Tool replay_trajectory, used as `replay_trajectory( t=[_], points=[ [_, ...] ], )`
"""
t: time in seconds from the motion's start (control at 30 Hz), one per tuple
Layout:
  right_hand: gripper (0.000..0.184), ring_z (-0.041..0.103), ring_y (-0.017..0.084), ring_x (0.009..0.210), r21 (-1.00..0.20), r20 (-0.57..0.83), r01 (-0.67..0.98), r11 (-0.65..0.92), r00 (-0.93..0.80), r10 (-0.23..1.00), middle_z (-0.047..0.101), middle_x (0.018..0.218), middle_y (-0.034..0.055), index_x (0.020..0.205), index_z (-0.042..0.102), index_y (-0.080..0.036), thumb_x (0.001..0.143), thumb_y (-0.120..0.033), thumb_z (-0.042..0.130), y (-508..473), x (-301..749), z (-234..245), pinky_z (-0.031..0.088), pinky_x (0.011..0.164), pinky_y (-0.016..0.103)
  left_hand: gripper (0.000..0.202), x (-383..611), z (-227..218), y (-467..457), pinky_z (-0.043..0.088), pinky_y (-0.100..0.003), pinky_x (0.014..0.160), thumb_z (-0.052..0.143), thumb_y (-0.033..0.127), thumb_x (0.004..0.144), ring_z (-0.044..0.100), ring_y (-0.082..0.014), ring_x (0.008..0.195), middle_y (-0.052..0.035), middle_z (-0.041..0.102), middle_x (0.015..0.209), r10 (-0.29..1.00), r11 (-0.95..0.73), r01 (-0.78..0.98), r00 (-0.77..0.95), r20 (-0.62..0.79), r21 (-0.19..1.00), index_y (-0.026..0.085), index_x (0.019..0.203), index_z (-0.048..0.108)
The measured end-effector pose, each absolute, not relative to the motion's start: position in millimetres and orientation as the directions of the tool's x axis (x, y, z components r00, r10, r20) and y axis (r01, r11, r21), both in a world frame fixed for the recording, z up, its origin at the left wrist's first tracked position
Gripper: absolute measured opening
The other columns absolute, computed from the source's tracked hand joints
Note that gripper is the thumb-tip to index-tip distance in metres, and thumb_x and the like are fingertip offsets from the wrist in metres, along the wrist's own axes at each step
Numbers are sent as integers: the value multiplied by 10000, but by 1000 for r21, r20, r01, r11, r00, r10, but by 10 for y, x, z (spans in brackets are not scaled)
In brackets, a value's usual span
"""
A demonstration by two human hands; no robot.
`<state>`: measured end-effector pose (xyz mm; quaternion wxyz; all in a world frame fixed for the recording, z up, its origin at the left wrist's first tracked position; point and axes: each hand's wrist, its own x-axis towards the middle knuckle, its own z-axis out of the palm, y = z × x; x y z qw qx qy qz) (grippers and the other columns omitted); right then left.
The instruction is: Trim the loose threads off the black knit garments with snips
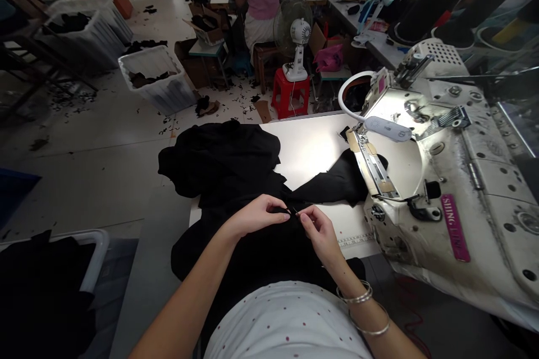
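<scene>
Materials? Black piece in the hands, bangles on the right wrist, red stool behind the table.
The black fabric looks like a soft matte textile: it drapes in loose folds; fibre can't be told. The bangles look like polished silver-toned metal, going by their bright highlights; possibly plated. The red stool looks like glossy moulded plastic, smooth and one-piece.

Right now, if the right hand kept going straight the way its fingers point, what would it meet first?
The right hand would probably meet the left hand first, at its fingertips just ahead; a pinch of black fabric lies there too, and depth is unclear.
</scene>
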<state>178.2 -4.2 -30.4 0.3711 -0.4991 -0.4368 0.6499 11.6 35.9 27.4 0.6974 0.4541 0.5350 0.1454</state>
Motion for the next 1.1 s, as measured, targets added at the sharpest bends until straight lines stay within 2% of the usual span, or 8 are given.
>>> replay_trajectory(
  t=[0.23, 0.4, 0.67, 0.93, 1.1],
  points=[
    [214, 399, 95, 550, -952, -304, 80, -295, -334, 892, 466, 644, -15, 762, 528, -164, 817, -369, 508, -34, 1895, -238, 305, 500, 229, 183, 93, 248, 356, 305, -196, 536, 635, 301, 667, 433, -80, 574, 28, 545, 599, 680, 521, 340, 390, -622, 783, 121, 690, 652],
    [183, 424, 103, 574, -962, -268, 130, -238, -331, 905, 511, 676, 1, 766, 536, -166, 821, -338, 501, -5, 1869, -216, 323, 514, 232, 221, 118, 239, 356, 235, -197, 487, 616, 336, 678, 350, -62, 526, 48, 456, 541, 661, 476, 422, 408, -630, 772, 116, 689, 636],
    [184, 452, 114, 583, -970, -242, 100, -222, -313, 918, 540, 677, 7, 766, 542, -171, 825, -339, 497, 8, 1794, -217, 349, 513, 233, 219, 159, 266, 353, 237, -195, 483, 594, 332, 679, 354, -65, 528, 47, 443, 539, 665, 466, 440, 398, -631, 768, 118, 630, 599],
    [216, 416, 100, 549, -970, -242, 60, -234, -264, 934, 474, 614, -17, 698, 498, -173, 836, -340, 493, -18, 1779, -243, 324, 498, 229, 214, 166, 254, 347, 263, -193, 506, 580, 318, 706, 368, -70, 550, 37, 474, 566, 677, 394, 487, 419, -605, 779, 118, 725, 656],
    [209, 455, 111, 610, -966, -253, 22, -257, -277, 927, 500, 680, -4, 764, 529, -168, 827, -366, 499, 7, 1840, -262, 364, 554, 233, 204, 155, 214, 343, 278, -196, 517, 584, 309, 704, 388, -76, 559, 30, 504, 581, 681, 387, 479, 428, -595, 788, 121, 732, 659]
  ],
)
